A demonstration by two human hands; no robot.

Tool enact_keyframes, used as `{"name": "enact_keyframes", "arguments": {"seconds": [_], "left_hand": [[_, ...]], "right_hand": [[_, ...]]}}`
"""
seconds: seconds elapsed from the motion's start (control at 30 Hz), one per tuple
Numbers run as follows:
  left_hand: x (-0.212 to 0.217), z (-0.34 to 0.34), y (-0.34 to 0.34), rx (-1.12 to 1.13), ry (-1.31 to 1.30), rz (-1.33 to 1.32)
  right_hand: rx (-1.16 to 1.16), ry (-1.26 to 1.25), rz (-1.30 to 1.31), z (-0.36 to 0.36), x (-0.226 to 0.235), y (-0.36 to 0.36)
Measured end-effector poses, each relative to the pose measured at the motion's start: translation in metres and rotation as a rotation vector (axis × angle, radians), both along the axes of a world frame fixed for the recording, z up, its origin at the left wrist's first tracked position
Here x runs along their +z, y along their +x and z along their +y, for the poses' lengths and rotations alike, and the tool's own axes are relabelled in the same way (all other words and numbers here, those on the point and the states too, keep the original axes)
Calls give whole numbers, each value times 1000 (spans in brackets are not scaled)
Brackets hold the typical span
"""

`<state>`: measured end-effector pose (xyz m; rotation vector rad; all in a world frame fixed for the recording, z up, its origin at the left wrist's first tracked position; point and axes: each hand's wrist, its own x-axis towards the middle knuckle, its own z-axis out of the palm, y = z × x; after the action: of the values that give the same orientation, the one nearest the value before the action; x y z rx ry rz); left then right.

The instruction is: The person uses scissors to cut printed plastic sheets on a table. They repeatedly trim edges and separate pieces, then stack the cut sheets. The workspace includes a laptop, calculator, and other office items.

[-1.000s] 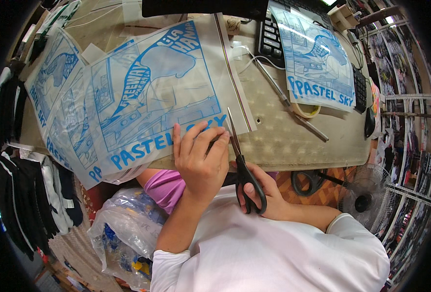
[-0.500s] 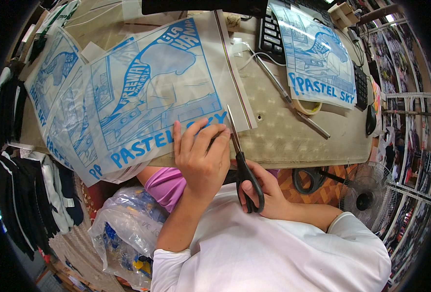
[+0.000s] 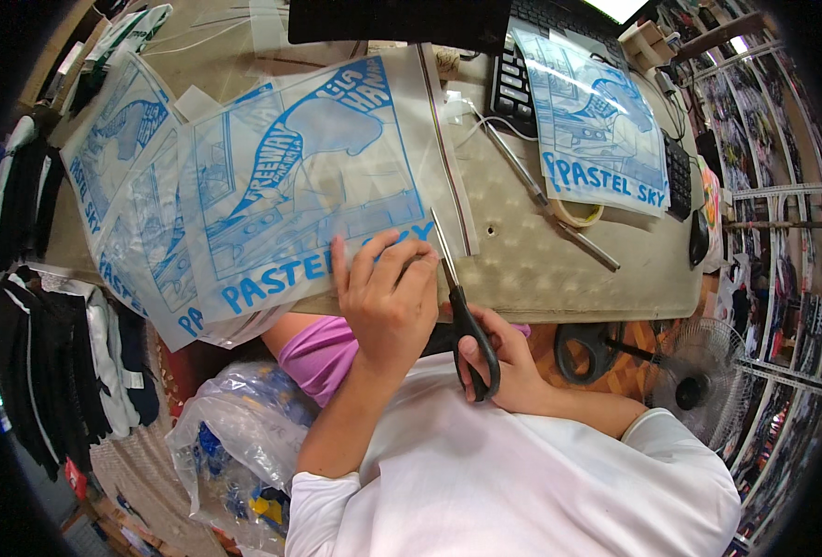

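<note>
Scissors (image 3: 469, 325): black-handled, in the right hand (image 3: 508, 362), blades pointing away from the body, tips near the bag's corner just right of the left fingertips; whether the blades are fully together, I cannot tell.
Right hand: curled around the handles, thumb at a loop.
Left hand: fingers bent and slightly spread over the bag's near right corner; how firmly they press, I cannot tell.
Printed bag (image 3: 337, 195): clear plastic with blue print, reaching from under the left fingers up and leftward, a striped band along its right side.
Other bags (image 3: 128, 139): similar print, overlapping, left of the left hand.
Far bag (image 3: 606, 139): same blue print, beyond and right of the right hand, partly over a tape roll (image 3: 580, 224).
Metal rod (image 3: 518, 160): slanting beyond the right hand.
Table (image 3: 522, 288): just ahead of the right hand.
Fan (image 3: 704, 371): well right of the right hand.
</note>
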<state>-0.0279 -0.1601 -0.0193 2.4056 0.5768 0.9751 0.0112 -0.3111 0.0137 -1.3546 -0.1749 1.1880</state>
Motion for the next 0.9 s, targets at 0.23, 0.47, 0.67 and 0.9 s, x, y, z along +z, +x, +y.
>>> {"name": "enact_keyframes", "arguments": {"seconds": [0.23, 0.47, 0.67, 0.9], "left_hand": [[1, -13, -10, 20, -92, -40], [-3, -15, -12, 29, -91, -9], [-4, -15, -14, 0, -97, 22], [-2, -14, -15, -5, -135, 5]], "right_hand": [[-7, 6, -5, 14, 9, 8], [-1, 0, -36, 10, 4, 8], [4, -32, -87, 8, 1, 5], [5, -44, -118, 18, 7, 12]]}}
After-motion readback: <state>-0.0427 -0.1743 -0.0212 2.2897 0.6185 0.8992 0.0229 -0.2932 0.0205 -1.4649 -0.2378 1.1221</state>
